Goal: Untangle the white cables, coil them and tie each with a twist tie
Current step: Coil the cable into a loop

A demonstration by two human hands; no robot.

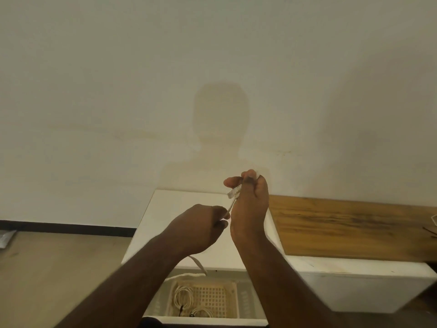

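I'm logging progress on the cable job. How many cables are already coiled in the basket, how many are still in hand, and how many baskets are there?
Coiled cables in the basket: 2
Cable held by both hands: 1
Basket: 1
Total: 4

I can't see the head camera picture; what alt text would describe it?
Two bare hands raised before a plain wall work a white cable: the right hand pinches its clear plug end, the left hand grips the cable lower down. Below, a perforated basket holds two coiled cables already tied, beside a white cabinet and wooden board.
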